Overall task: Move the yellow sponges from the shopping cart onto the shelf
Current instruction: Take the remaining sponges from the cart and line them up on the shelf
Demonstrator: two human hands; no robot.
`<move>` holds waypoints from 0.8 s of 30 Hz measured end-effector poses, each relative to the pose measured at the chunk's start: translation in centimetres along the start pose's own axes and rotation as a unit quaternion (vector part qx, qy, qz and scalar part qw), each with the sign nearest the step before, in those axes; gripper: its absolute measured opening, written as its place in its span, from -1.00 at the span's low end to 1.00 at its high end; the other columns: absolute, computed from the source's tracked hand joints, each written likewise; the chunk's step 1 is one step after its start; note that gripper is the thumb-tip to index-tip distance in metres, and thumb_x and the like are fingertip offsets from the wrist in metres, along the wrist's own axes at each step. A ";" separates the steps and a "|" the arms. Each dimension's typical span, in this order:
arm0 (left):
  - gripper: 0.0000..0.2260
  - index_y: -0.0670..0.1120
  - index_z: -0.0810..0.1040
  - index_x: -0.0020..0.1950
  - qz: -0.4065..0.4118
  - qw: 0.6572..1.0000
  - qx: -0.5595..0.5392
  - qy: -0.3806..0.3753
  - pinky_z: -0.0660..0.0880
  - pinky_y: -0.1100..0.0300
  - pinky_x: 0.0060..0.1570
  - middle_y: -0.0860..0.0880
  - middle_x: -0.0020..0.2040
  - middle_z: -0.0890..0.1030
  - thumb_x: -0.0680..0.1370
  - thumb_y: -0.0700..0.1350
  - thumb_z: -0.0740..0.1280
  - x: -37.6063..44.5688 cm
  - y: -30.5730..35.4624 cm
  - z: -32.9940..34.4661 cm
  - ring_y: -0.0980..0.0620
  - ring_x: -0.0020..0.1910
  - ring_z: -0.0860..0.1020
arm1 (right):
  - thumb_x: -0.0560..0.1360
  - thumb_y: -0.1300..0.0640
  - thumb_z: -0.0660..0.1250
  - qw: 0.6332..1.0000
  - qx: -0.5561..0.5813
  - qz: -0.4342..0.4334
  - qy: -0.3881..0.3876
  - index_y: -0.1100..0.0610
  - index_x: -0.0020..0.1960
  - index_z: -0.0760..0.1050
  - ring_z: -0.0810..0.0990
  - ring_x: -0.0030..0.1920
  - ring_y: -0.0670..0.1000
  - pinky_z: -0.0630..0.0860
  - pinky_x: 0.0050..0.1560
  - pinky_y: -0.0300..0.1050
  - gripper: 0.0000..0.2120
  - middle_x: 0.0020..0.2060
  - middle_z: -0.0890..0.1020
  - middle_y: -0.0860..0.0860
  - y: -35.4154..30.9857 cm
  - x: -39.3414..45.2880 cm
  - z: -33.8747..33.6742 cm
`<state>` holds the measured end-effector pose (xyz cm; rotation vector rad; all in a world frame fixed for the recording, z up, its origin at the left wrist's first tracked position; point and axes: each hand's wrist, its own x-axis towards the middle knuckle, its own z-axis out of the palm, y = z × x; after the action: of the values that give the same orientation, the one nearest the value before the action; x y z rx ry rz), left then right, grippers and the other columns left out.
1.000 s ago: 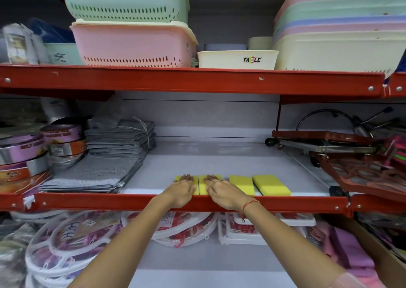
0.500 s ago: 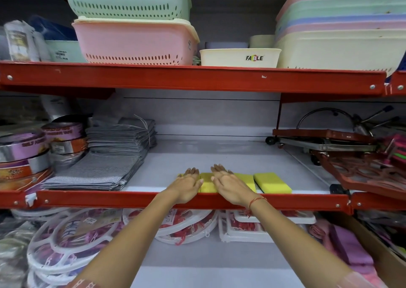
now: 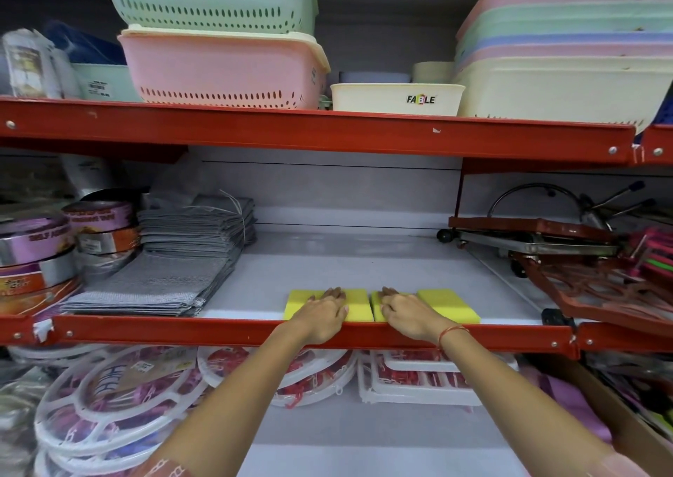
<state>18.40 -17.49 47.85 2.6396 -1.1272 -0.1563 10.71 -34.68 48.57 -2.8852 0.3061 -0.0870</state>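
Several yellow sponges [image 3: 450, 305] lie side by side in a tight row at the front edge of the middle shelf [image 3: 346, 265], just behind its red rail. My left hand [image 3: 323, 316] lies flat, palm down, on the left part of the row, where a sponge [image 3: 295, 303] shows beside it. My right hand [image 3: 407, 313], with a red thread at the wrist, rests flat on the right part. Neither hand grips a sponge. The shopping cart is out of view.
Folded grey cloths [image 3: 160, 283] and tape rolls [image 3: 36, 254] fill the shelf's left side. Red metal racks [image 3: 597, 287] crowd its right side. Pastel plastic baskets [image 3: 222, 68] sit on the shelf above. Round white hangers [image 3: 109, 403] lie on the shelf below.
Both hands have slid a little to the right along the row and moved apart. The gaps between the sponges have narrowed, so the row now sits tighter.
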 end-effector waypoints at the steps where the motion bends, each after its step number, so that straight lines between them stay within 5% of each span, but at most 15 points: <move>1: -0.52 -0.15 0.04 0.56 -0.001 1.000 0.001 0.001 -0.07 -0.01 0.56 -0.09 0.60 0.01 0.66 -0.02 -0.07 0.0 0.0 0.1 0.00 0.59 -0.03 | 0.61 0.12 0.01 1.000 0.001 -0.005 -0.003 0.26 0.28 0.42 0.30 0.45 0.16 0.25 0.41 -0.06 -0.63 0.44 0.35 0.21 -0.2 0.0 0.0; 10: -0.51 -0.16 0.01 0.57 -0.004 1.000 0.000 -0.003 -0.06 -0.01 0.56 -0.09 0.60 -0.01 0.66 -0.02 -0.06 0.0 0.1 -0.1 -0.01 0.59 -0.05 | 0.64 0.09 -0.03 0.999 0.024 -0.027 0.018 0.23 0.46 0.23 0.07 0.55 0.05 0.02 0.52 -0.07 -0.56 0.54 0.14 0.12 -0.1 -0.4 -0.2; 16: -0.46 -0.15 -0.07 0.57 0.018 1.000 0.005 0.007 -0.11 -0.02 0.56 -0.07 0.61 -0.06 0.65 0.04 -0.06 1.0 1.8 -0.5 0.01 0.59 -0.12 | 0.64 0.12 -0.04 0.998 0.008 0.034 0.047 0.27 0.51 0.08 0.00 0.56 0.05 -0.03 0.54 -0.05 -0.53 0.55 0.05 0.15 4.3 -0.9 -3.0; 24: -0.51 -0.14 0.02 0.57 0.048 0.998 0.011 -0.031 -0.09 -0.06 0.56 -0.08 0.60 0.00 0.66 -0.02 -0.07 2.3 4.0 1.0 -0.02 0.59 -0.09 | 0.64 0.14 -0.02 0.998 -0.016 0.063 0.018 0.30 0.29 0.42 0.20 0.50 0.12 0.18 0.43 -0.14 -0.61 0.51 0.20 0.19 6.6 -3.0 -2.2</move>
<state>16.95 -22.01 48.02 2.6102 -1.2790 -0.2108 6.30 -40.77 49.04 -2.8895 0.5001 -0.1115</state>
